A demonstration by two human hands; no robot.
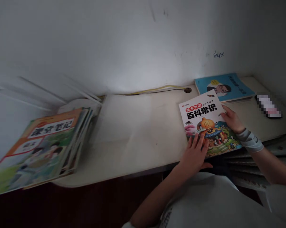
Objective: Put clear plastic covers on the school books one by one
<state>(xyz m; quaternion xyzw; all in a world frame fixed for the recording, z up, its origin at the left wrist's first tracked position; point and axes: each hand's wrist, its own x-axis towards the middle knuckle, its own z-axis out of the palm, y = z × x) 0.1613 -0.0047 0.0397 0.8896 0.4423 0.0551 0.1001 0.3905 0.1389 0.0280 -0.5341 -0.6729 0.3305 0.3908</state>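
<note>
A picture-covered book (201, 110) with a white upper cover lies near the desk's front edge, at an angle. My left hand (195, 153) rests on its lower left part, fingers stretched out and apart on the cover. The thumb of that hand sticks out past the book's lower edge. On the book's right edge is my right hand (232, 119), closed around it with the fingertips on the cover; what lies under the edge is hidden. A light band wraps the right wrist. Just behind, a blue book (238, 87) lies on the desk, its lower left corner covered by the white one.
A stack of books (48, 142) stands at the left end of the pale desk (133, 133), overhanging its edge. A phone (268, 106) lies at the right. A yellow cable (157, 89) runs along the wall to a round hole (188, 90). Papers (249, 166) are stacked below the desktop.
</note>
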